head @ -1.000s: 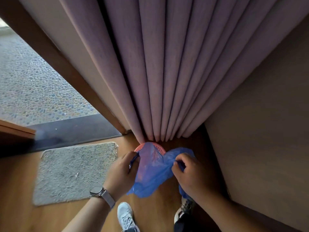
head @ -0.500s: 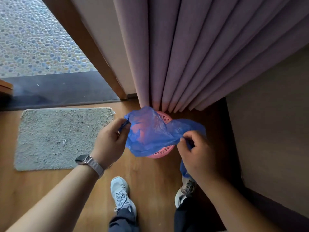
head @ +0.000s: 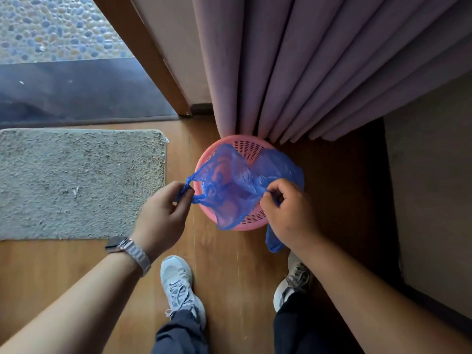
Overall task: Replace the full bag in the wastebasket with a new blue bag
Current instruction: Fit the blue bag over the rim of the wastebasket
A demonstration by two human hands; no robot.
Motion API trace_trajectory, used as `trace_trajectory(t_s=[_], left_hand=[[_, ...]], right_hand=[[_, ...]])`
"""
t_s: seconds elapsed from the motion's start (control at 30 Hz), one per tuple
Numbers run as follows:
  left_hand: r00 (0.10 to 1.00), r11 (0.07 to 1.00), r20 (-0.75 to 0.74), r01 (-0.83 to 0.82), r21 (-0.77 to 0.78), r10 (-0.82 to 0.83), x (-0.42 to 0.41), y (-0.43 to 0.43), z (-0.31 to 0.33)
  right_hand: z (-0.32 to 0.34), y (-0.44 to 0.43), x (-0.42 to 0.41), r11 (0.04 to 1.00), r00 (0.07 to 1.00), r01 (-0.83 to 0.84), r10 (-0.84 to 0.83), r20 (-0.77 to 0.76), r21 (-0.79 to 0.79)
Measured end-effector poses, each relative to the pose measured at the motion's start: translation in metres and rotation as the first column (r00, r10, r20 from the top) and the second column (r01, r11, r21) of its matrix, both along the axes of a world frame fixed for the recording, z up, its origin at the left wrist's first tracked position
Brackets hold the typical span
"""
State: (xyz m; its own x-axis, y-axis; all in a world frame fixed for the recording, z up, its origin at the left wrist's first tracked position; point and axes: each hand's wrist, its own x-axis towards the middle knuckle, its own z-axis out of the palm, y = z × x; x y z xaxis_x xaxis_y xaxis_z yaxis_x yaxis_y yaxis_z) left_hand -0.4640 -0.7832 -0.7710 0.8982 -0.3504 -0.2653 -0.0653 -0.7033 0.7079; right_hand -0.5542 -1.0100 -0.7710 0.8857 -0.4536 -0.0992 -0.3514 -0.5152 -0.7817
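A pink slotted wastebasket (head: 246, 146) stands on the wooden floor at the foot of the curtain. A thin blue bag (head: 231, 186) is spread above its mouth, partly open, and covers most of the basket's inside. My left hand (head: 163, 217) pinches the bag's left edge, just left of the basket rim. My right hand (head: 288, 209) pinches the right edge over the basket's right side. A strip of blue plastic (head: 273, 240) hangs down below my right hand. What lies inside the basket is hidden.
Mauve curtains (head: 293, 65) hang right behind the basket. A grey mat (head: 76, 182) lies on the floor to the left, by a dark door sill (head: 76, 88). A beige wall or cabinet face (head: 431, 200) closes the right side. My two shoes (head: 181, 284) stand just before the basket.
The view has tilted down and closer, so the whole basket shows. Both hands have drawn the bag's edges further apart, opening it wider over the basket.
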Motion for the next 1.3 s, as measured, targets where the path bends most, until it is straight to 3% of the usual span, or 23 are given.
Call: trace_trajectory(t_s=[0.23, 0.47, 0.73, 0.77, 0.83, 0.93, 1.0, 1.07, 1.13, 1.23, 1.3], left_hand=[[0.999, 0.999, 0.039, 0.003, 0.053, -0.005, 0.002, 0.012, -0.047], [0.990, 0.996, 0.115, 0.070, 0.056, -0.076, 0.008, 0.008, -0.110], [0.995, 0.980, 0.086, -0.056, 0.189, 0.040, -0.017, 0.042, -0.123], [0.996, 0.973, 0.089, -0.024, 0.231, 0.003, -0.022, 0.046, -0.116], [0.943, 0.925, 0.239, 0.136, 0.355, -0.230, -0.027, 0.052, -0.105], [0.709, 0.840, 0.482, 0.308, 0.446, -0.515, -0.035, 0.033, -0.079], [0.590, 0.762, 0.488, 0.423, 0.491, -0.643, -0.040, 0.006, -0.068], [0.512, 0.640, 0.388, 0.551, 0.536, -0.766, -0.046, -0.018, -0.072], [0.507, 0.549, 0.243, 0.635, 0.544, -0.827, -0.051, -0.033, -0.082], [0.607, 0.567, 0.109, 0.644, 0.514, -0.787, -0.050, -0.033, -0.103], [0.630, 0.598, 0.138, 0.612, 0.518, -0.764, -0.042, -0.025, -0.115]], right_hand=[[-0.066, -0.006, 0.015, 0.998, 0.995, -0.053, 0.054, -0.080, 0.017], [-0.125, -0.028, 0.011, 0.971, 0.979, -0.191, 0.177, -0.105, -0.142], [-0.114, -0.052, -0.029, 0.875, 0.930, -0.355, 0.296, -0.216, -0.328], [-0.107, -0.056, -0.036, 0.864, 0.926, -0.362, 0.288, -0.246, -0.350], [-0.095, -0.061, -0.047, 0.843, 0.912, -0.385, 0.285, -0.295, -0.376], [-0.080, -0.065, -0.055, 0.820, 0.896, -0.418, 0.301, -0.326, -0.391], [-0.073, -0.065, -0.057, 0.809, 0.887, -0.437, 0.316, -0.335, -0.393], [-0.070, -0.066, -0.056, 0.804, 0.882, -0.450, 0.332, -0.333, -0.389], [-0.069, -0.067, -0.053, 0.811, 0.887, -0.446, 0.343, -0.309, -0.379], [-0.072, -0.069, -0.047, 0.845, 0.905, -0.410, 0.330, -0.267, -0.345], [-0.075, -0.071, -0.042, 0.860, 0.927, -0.360, 0.285, -0.244, -0.362]])
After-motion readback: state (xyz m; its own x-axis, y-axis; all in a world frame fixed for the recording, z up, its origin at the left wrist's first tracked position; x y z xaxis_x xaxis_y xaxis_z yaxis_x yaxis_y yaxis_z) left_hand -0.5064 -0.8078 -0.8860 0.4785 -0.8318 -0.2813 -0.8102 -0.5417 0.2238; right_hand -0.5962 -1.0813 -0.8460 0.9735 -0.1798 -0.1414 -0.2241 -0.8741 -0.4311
